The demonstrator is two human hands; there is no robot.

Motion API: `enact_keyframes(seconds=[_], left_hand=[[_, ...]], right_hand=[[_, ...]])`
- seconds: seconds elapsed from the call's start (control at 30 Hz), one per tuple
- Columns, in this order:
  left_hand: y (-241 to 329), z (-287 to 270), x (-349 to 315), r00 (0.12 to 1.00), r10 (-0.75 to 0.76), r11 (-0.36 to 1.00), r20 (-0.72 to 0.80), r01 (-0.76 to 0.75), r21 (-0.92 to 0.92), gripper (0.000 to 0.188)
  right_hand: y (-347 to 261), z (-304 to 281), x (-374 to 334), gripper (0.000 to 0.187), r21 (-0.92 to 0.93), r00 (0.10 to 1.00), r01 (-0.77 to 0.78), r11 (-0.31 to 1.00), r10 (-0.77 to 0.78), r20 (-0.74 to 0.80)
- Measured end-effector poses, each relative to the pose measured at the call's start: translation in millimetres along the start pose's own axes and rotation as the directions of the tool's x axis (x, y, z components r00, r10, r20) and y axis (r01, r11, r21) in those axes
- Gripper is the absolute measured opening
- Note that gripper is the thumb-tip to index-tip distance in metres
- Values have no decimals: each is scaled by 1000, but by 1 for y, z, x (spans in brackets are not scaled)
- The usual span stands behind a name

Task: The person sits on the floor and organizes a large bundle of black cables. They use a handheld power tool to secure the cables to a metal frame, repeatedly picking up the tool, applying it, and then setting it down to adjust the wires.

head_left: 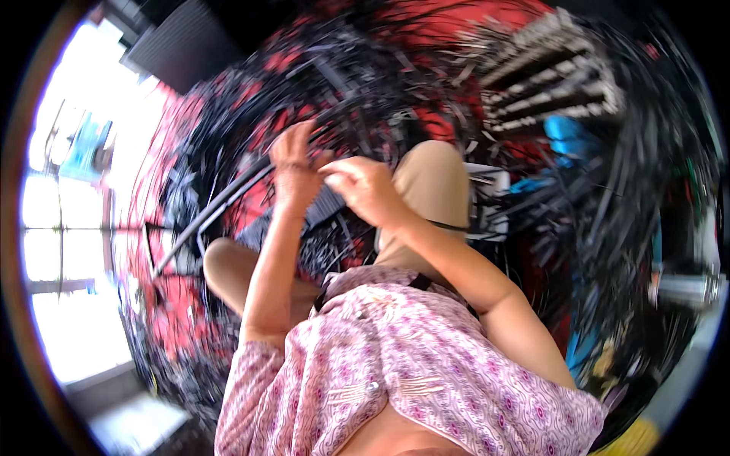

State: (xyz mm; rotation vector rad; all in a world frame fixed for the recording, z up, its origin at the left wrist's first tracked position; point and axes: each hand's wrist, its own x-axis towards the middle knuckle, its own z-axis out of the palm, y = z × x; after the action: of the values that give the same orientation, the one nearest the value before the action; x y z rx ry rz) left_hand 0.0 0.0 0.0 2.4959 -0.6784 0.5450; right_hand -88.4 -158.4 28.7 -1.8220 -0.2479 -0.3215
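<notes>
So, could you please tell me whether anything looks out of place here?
Black strips lie in a tangle, strewn loosely over the red floor rather than bundled; I cannot tell whether they spilled.

left hand [292,161] extended forward, right hand [366,188] beside it

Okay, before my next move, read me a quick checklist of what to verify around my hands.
1. Left hand in view: ok, raised in front.
2. Right hand in view: ok, close beside the left.
3. Something gripped: cannot tell, blur hides it.
4. Black strips tidy: not ok, loose and tangled.
5. Grey bar clear of the left hand: cannot tell, it slants toward it.
</notes>
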Motion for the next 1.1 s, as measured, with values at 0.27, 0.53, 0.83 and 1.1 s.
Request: enact_keyframes(seconds=[0.27,0.53,0.83,1.1], left_hand=[[12,-59,-97,845,-314,137,433,491,-860,54],[-10,-84,-64,726,-626,401,284,612,-682,26],[-113,-139,20,753,-656,572,-44,459,-680,30],[-239,-137,158,666,-731,363,146,561,-744,20]], right_hand=[[-7,38,-21,22,-233,992,20,972,9,124],[-7,33,-38,20,-141,957,-94,986,129,261],[-21,-58,-97,16,-59,762,-588,807,577,293],[-9,-85,-147,19,19,696,-694,719,665,269]])
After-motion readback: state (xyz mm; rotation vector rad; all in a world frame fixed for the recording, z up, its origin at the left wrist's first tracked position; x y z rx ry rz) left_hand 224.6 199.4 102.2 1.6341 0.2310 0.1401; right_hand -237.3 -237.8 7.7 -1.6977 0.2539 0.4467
